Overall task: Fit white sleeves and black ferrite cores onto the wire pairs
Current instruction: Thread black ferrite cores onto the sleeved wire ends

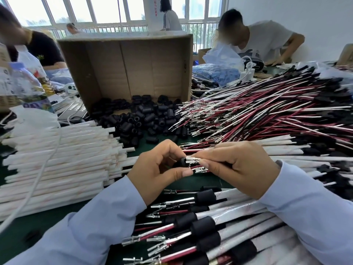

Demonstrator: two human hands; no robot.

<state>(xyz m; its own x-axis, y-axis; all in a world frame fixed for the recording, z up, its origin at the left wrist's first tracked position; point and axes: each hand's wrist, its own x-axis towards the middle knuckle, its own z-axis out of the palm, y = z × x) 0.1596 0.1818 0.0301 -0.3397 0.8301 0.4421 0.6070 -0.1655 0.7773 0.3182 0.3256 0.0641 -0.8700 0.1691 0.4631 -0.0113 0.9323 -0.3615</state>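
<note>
Mid-batch: left hand (158, 165) grips one core (183, 162) in curled fingers (181, 173); right hand (235, 165) pinches the terminal ends of a wire pair (195, 160), tips right at the core's bore, so threading looks begun, not seated. Whether this pair already wears a sleeve is hidden. Nearest the body lie finished pairs (206, 226), sleeved and cored. Plenty left, by my reckoning: bare wires (257, 111) heaped right, sleeves (57, 159) stacked left, cores (145, 115) spilling from the box (124, 64) onto the table (80, 206).

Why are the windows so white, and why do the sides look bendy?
Head view: daylight blows out the windows; the wide lens bows the white sleeves near the edges; the centre is sharp, where the left hand pinches a ferrite core and the right hand pinches the wire pair; the bottle at left looks smeared.
</note>
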